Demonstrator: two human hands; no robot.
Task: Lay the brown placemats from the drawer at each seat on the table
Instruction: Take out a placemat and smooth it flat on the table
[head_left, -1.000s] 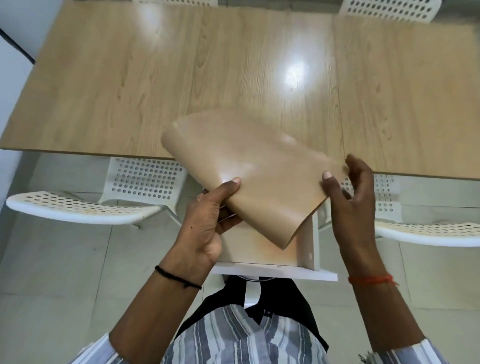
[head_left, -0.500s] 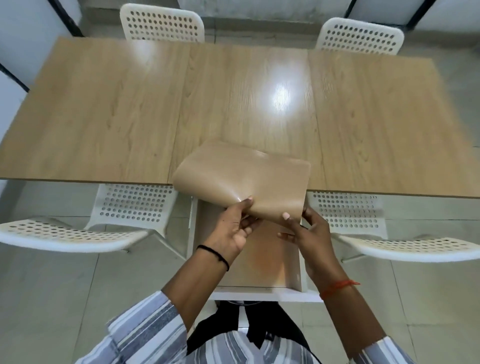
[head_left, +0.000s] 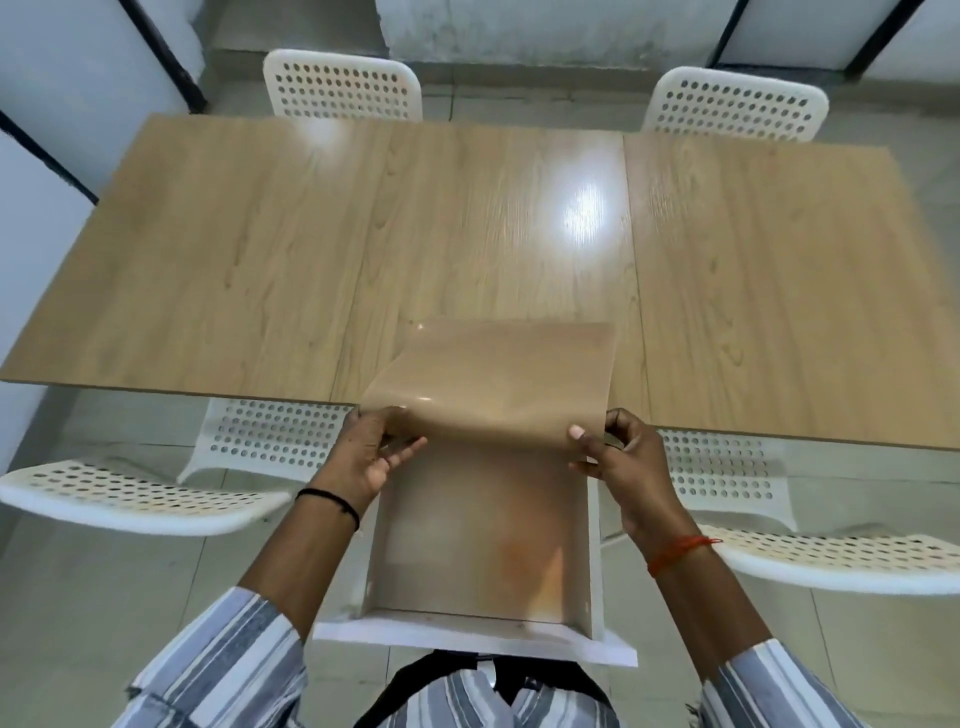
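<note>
Both hands are on one brown placemat (head_left: 498, 379): left hand (head_left: 363, 457) pinches its near-left corner, right hand (head_left: 618, 457) pinches the near-right corner. Its near edge curls up in the grip; the far part lies over the near edge of the wooden surface (head_left: 260, 249), mid-width. The white drawer (head_left: 478, 631) is pulled open directly below the hands, with a brown sheet inside. White perforated chairs (head_left: 343, 85) stand at both long sides.

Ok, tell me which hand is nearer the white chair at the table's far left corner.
Left. The left hand grips the placemat on that chair's side; the right hand holds the opposite edge, farther away.
</note>
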